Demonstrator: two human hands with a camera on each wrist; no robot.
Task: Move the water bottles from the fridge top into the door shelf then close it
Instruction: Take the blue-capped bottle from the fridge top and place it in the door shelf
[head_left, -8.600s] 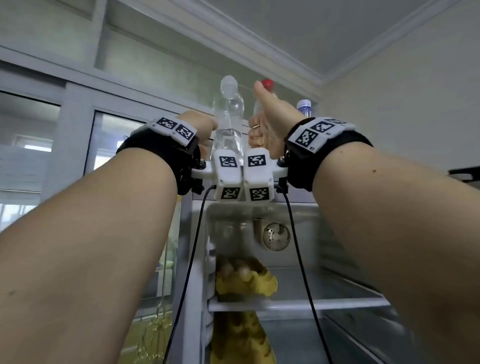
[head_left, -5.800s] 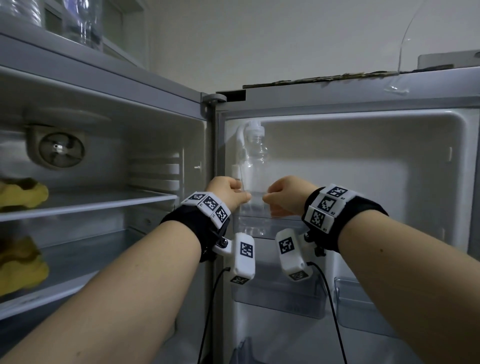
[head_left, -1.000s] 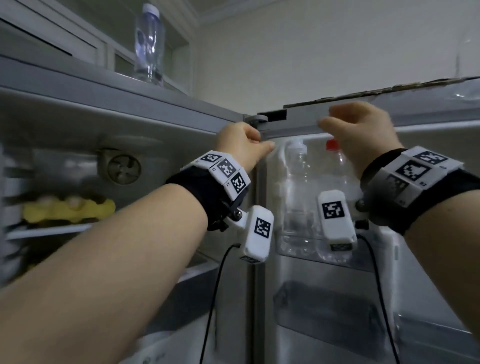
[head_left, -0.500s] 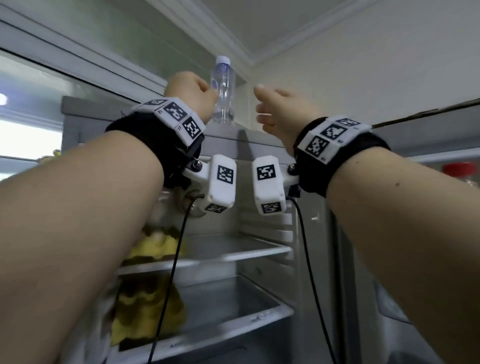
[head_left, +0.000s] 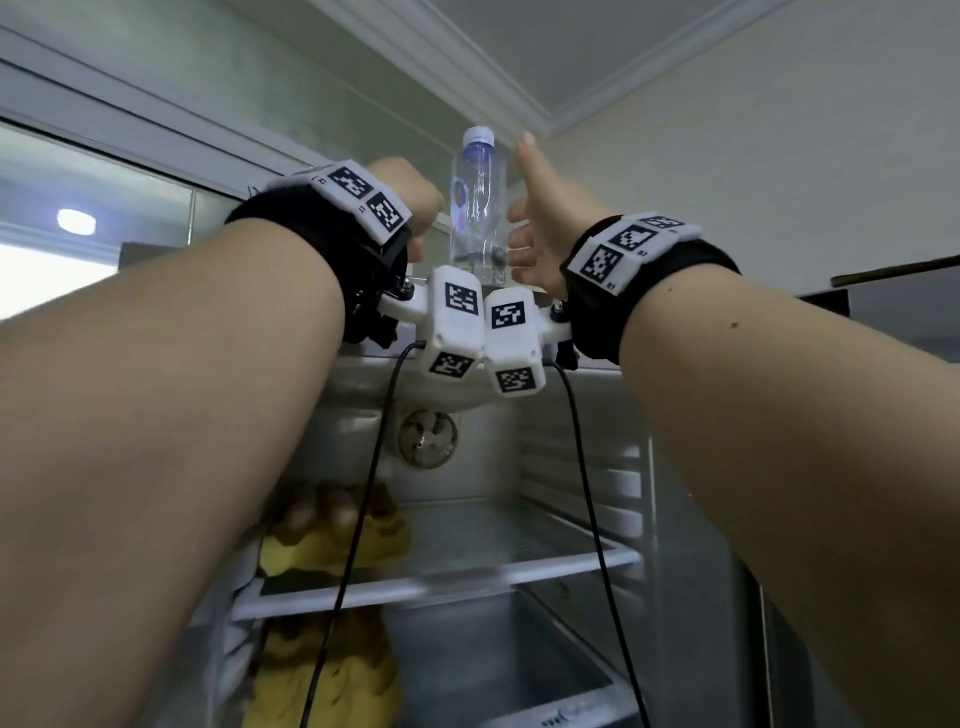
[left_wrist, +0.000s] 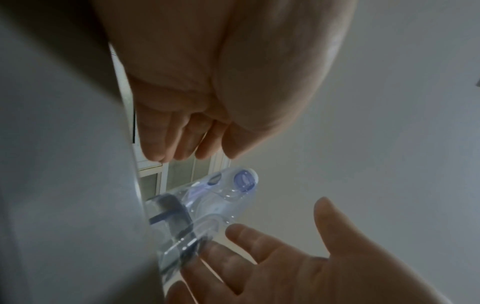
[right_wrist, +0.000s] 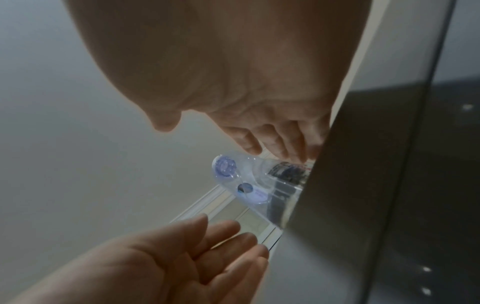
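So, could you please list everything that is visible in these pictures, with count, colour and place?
clear plastic water bottle with pale purple cap: one, transparent, upright on the fridge top between the two hands
grey fridge: one, open, below the hands
round fan vent: one, grey, on the fridge back wall
yellow egg trays: two, one on the upper fridge shelf, one below it
wrist cameras: two, white with black markers, under the wrists
black wristbands: two, one on each wrist
left hand: left of the bottle, fingers loosely bent
right hand: right of the bottle, open, thumb up

Black wristbands (head_left: 597, 291), checkered markers, white cameras (head_left: 511, 343), cables (head_left: 358, 519)
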